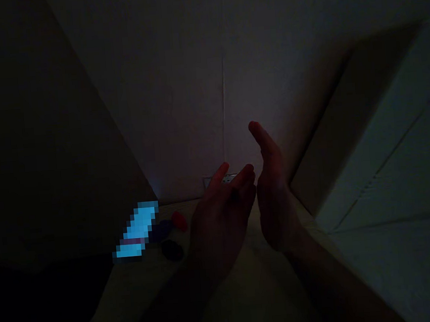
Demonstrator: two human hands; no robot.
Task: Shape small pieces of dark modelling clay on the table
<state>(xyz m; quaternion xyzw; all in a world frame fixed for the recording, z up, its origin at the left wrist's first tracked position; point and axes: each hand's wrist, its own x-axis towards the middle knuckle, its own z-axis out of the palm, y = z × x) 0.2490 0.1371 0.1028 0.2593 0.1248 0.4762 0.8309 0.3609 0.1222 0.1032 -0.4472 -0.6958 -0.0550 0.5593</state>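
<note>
I'm facing a dim, pale wall (180,94), its thin vertical seam (224,105) running down centre frame, greenish panels (394,166) glowing faintly at right.

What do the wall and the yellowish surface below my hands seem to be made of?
The wall looks like painted plaster or board, matte: pale, with no sharp glare. The yellowish surface may be wood or laminate, going by its dull tone; it's too dark to be sure.

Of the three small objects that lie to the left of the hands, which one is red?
The red object is the farthest from the person; the blue object and black object are nearer.
</note>
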